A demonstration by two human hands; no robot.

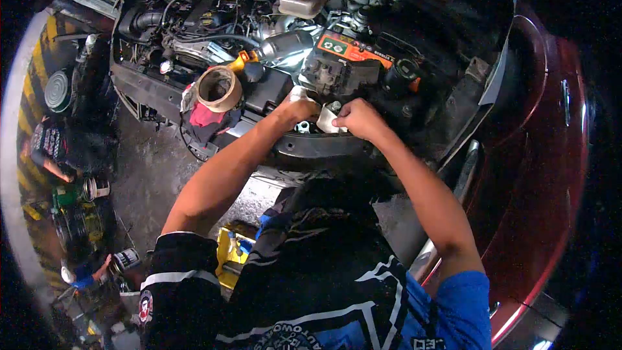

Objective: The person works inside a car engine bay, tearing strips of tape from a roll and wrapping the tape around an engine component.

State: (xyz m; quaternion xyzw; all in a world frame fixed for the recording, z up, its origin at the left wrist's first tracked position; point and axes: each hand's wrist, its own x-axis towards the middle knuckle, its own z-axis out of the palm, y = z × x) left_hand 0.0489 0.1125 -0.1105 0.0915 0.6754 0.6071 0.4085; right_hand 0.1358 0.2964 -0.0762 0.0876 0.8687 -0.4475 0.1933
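Over the front edge of an open engine bay, my left hand is closed, fingers curled inward. Some white material shows at its far side; what it holds is mostly hidden. Close on its right, my right hand pinches the edge of a white piece, which may be cloth or plastic. A small greenish-grey cap shows just beyond that piece. Both hands are in front of the black battery-side boxes and above the front crossmember.
A lit work lamp lies across the engine beside an orange-labelled battery. A tan roll, like tape, sits on the left front edge above a red cloth. A yellow tray is on the floor. Other people are at left.
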